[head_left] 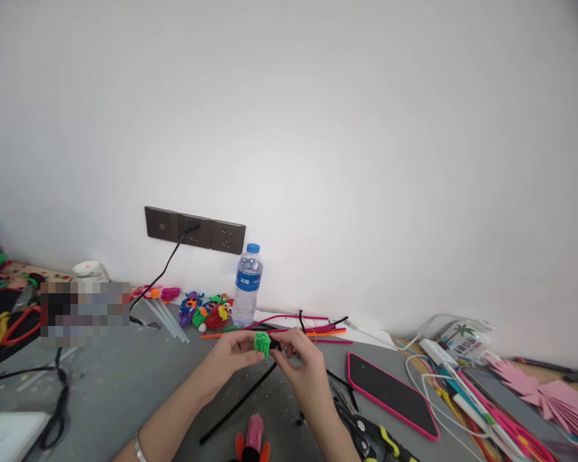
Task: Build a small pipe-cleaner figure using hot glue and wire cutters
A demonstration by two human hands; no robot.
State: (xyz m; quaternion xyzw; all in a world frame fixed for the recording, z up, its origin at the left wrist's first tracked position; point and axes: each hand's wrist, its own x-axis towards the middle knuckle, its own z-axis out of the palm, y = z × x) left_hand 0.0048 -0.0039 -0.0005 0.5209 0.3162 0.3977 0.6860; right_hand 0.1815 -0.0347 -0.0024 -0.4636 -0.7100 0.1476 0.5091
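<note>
My left hand (238, 351) pinches a small bright green bundle of fuzzy pipe cleaner (262, 344) between thumb and fingers. Right beside it, my right hand (306, 360) is closed on a black pipe cleaner (275, 345) that touches the green bundle's side; the fingertips partly hide it. A long black pipe cleaner (238, 403) slants down to the left below the hands; whether it joins the held piece I cannot tell. Nearer to me stands a pink fuzzy piece (255, 431) with orange side parts and a black band, cut off by the lower edge.
A water bottle (247, 289) stands by the wall, with small fuzzy figures (216, 314) to its left. Loose pink and orange pipe cleaners (334, 332) lie behind my hands. To the right are pliers (361, 427), a pink-rimmed phone (392, 393) and white cables (426, 385).
</note>
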